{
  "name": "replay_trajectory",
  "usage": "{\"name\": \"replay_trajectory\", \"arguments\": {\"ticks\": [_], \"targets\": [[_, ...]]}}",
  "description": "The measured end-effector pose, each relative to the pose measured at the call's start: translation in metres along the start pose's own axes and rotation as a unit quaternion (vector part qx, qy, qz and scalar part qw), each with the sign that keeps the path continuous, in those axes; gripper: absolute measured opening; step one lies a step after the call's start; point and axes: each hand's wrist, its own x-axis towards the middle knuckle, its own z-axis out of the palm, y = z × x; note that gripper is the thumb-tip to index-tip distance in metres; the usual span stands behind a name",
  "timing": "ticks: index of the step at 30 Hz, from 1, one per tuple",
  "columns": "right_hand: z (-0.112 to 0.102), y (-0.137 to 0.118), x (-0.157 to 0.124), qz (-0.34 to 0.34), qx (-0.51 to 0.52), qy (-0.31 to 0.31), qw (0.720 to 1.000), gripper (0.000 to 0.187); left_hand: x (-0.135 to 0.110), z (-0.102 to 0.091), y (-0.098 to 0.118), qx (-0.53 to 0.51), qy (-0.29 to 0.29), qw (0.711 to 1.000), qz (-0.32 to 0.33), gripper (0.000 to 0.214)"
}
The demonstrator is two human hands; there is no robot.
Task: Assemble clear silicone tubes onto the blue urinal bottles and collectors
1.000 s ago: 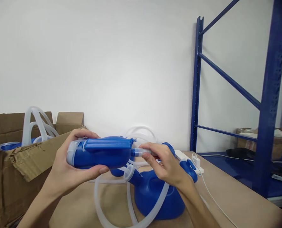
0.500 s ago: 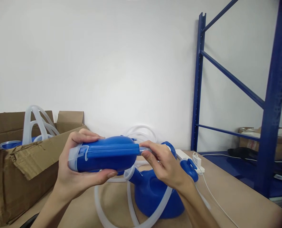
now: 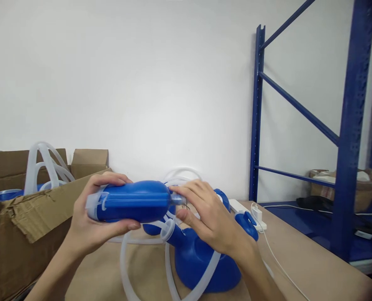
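My left hand [image 3: 90, 228] is wrapped round a blue plastic bottle [image 3: 132, 202], held on its side at chest height with its translucent cap pointing left. At the bottle's right end, my right hand [image 3: 206, 219] pinches the clear tube end [image 3: 179, 200] that goes into the bottle's small nozzle. Below my hands another blue bottle [image 3: 201, 259] with a handle lies on the table. Loops of translucent white tubing [image 3: 125, 261] run around it.
An open cardboard box [image 3: 19, 234] at the left holds more tubing and blue parts. A white power strip [image 3: 240, 207] with a cable lies on the brown table [image 3: 301, 267]. Blue metal shelving [image 3: 349, 138] stands at the right, with clutter on its lower shelf.
I have turned the bottle in my left hand, so its flat side no longer faces me. My right hand has shifted its grip at the nozzle end. The view moved slightly.
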Motion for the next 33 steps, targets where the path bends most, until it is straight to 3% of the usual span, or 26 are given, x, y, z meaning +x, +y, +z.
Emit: {"name": "replay_trajectory", "arguments": {"ticks": [2, 4, 5, 7, 10, 15, 17, 20, 22, 24, 27, 30, 33], "targets": [[-0.001, -0.001, -0.002, -0.031, -0.001, 0.102, 0.994, 0.037, 0.003, -0.005, 0.000, 0.037, 0.059, 0.997, -0.014, 0.057], [-0.001, -0.001, -0.004, -0.020, 0.045, 0.174, 0.984, 0.030, 0.004, -0.008, 0.000, 0.053, 0.106, 0.992, -0.031, 0.057], [0.000, 0.000, -0.005, 0.009, 0.078, 0.171, 0.982, 0.033, 0.004, -0.009, 0.000, 0.051, 0.118, 0.991, -0.038, 0.057], [0.002, 0.004, -0.006, 0.095, 0.137, 0.099, 0.981, 0.041, 0.004, -0.010, 0.001, 0.040, 0.123, 0.990, -0.048, 0.056], [0.011, 0.011, -0.004, 0.191, 0.236, -0.002, 0.953, 0.040, 0.005, -0.011, 0.003, 0.038, 0.118, 0.991, -0.047, 0.055], [0.026, 0.015, 0.000, 0.195, 0.373, -0.017, 0.907, 0.043, 0.006, -0.008, 0.011, 0.031, 0.082, 0.996, -0.031, 0.053], [0.027, 0.015, 0.000, 0.185, 0.336, 0.011, 0.923, 0.038, 0.005, -0.006, 0.013, 0.031, 0.068, 0.997, -0.029, 0.054], [0.025, 0.013, -0.002, 0.106, 0.149, 0.141, 0.973, 0.035, 0.003, -0.005, 0.012, 0.037, 0.070, 0.996, -0.038, 0.055], [0.021, 0.012, -0.003, 0.026, 0.013, 0.233, 0.972, 0.032, 0.003, -0.005, 0.010, 0.048, 0.077, 0.995, -0.040, 0.054], [0.018, 0.011, -0.003, -0.023, -0.070, 0.268, 0.961, 0.013, 0.003, -0.005, 0.008, 0.054, 0.080, 0.995, -0.038, 0.053], [0.017, 0.009, -0.001, -0.037, -0.113, 0.205, 0.971, 0.037, 0.002, -0.006, 0.006, 0.044, 0.074, 0.996, -0.037, 0.052], [0.020, 0.009, -0.001, -0.028, -0.095, 0.128, 0.987, 0.035, 0.001, -0.008, 0.004, 0.041, 0.053, 0.997, -0.031, 0.053], [0.022, 0.010, -0.001, 0.000, -0.057, 0.130, 0.990, 0.036, 0.000, -0.008, 0.006, 0.050, 0.050, 0.997, -0.028, 0.052]]}}
